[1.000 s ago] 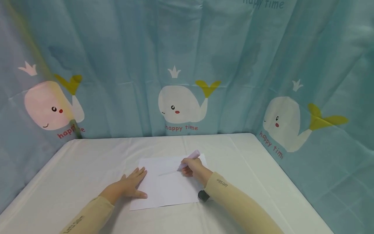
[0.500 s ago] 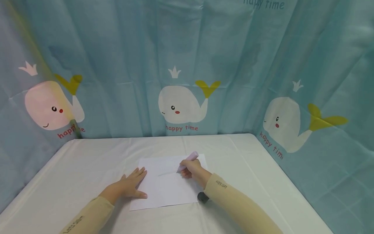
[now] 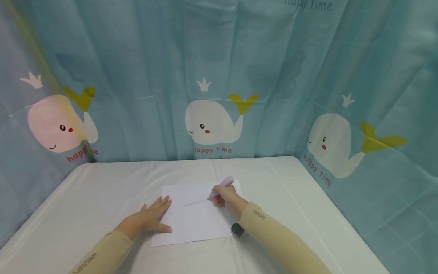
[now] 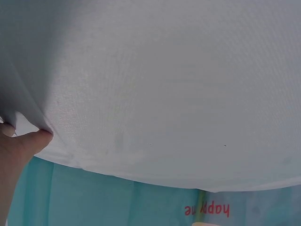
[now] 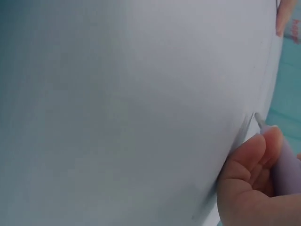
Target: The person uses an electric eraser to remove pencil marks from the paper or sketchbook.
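Note:
A white sheet of paper lies on the table, with a faint thin line across its upper middle. My left hand rests on its left edge, fingers spread and straight. Over the right part of the paper, my right hand grips a thick lilac pen, tilted, with its narrow tip at the right end of the line. The right wrist view shows the thumb and fingers curled round the pen. Only part of the left hand appears in the left wrist view.
A white cloth covers the table. Light blue curtains printed with whales stand behind it and at both sides. A small black rounded object shows beside the right sleeve, at the paper's lower right corner.
The right hand and the pen dipped slightly toward me half a second ago, then moved back up to nearly their first position. My left hand stays in place on the paper.

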A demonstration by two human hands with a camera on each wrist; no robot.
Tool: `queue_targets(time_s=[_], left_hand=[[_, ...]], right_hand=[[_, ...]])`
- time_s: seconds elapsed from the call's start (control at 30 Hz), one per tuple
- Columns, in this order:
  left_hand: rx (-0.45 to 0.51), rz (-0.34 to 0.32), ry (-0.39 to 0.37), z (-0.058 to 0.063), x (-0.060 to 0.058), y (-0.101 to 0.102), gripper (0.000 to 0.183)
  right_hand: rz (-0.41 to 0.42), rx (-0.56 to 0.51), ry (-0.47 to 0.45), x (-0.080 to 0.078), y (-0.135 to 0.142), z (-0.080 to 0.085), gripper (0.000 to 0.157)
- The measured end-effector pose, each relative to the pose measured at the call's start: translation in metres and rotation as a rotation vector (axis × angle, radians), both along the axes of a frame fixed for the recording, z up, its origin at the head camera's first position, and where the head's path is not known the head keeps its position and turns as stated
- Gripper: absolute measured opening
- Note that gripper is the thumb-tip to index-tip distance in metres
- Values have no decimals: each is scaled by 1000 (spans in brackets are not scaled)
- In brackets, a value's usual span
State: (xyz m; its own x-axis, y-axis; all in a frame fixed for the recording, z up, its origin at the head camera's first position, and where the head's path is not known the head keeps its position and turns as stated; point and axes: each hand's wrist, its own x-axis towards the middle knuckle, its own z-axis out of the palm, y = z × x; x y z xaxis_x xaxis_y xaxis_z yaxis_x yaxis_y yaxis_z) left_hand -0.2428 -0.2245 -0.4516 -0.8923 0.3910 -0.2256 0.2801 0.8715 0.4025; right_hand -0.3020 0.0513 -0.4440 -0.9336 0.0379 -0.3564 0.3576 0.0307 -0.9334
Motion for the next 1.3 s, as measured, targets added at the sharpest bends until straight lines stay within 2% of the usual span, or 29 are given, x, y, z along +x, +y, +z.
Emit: queue_targets(time_s=[0.13, 0.27, 0.63, 0.83, 1.07, 1.3], left_hand=[[-5, 2, 4, 0, 0, 0, 108], [-4, -4, 9, -1, 0, -1, 108], [-7, 2, 8, 3, 1, 0, 107], [-9, -2, 9, -1, 0, -1, 107], [-1, -6, 20, -3, -1, -1, 107], [-1, -8, 23, -4, -1, -1, 107]], right_hand=[[-7, 5, 22, -2, -1, 0, 20], [-6, 7, 5, -5, -3, -1, 22], [37, -8, -9, -3, -2, 1, 15], [45, -18, -19, -2, -3, -3, 15], [10, -10, -2, -2, -4, -4, 19], [29, -6, -8, -4, -4, -3, 17]])
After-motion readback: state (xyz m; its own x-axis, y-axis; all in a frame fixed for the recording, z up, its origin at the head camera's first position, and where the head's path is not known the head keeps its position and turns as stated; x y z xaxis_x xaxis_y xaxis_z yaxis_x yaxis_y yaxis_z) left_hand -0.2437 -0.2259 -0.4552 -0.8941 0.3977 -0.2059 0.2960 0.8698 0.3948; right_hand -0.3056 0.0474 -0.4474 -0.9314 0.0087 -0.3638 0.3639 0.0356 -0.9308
